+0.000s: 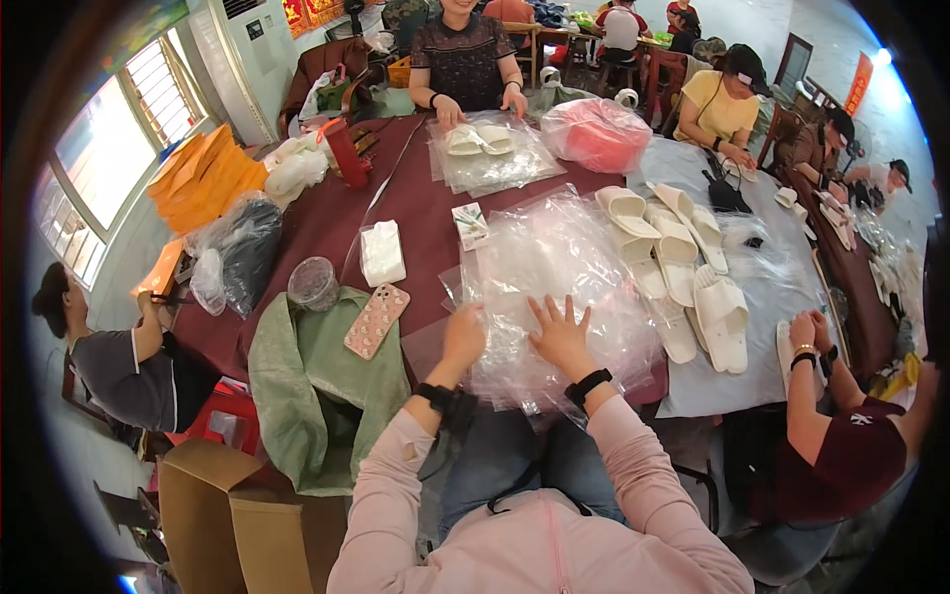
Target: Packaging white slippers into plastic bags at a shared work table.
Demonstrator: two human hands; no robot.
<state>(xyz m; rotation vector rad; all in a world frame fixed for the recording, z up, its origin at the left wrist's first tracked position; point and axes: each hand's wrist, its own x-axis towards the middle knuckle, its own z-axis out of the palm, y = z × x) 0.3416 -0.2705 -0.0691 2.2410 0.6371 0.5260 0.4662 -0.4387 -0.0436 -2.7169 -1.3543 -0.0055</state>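
A stack of clear plastic bags (pixel 554 247) lies on the table in front of me. My right hand (pixel 561 339) rests flat on the stack, its fingers spread. At the stack's left edge, my left hand (pixel 463 337) is closed, with its fingertips pinching the clear film; the exact grip is partly hidden. Several white slippers (pixel 720 317) lie just right of the bags, some overlapping. Left of the bags are a small printed card (pixel 470 227), a white packet (pixel 382 253) and a phone in a pink patterned case (pixel 377 322).
A green cloth (pixel 312 396) hangs over the table's near edge, beside a clear round tub (pixel 313 284). A cardboard box (pixel 237 515) stands at lower left. Across the table, a person (pixel 465 59) handles slippers on bags near a red bundle (pixel 596 134). Other people sit around both sides.
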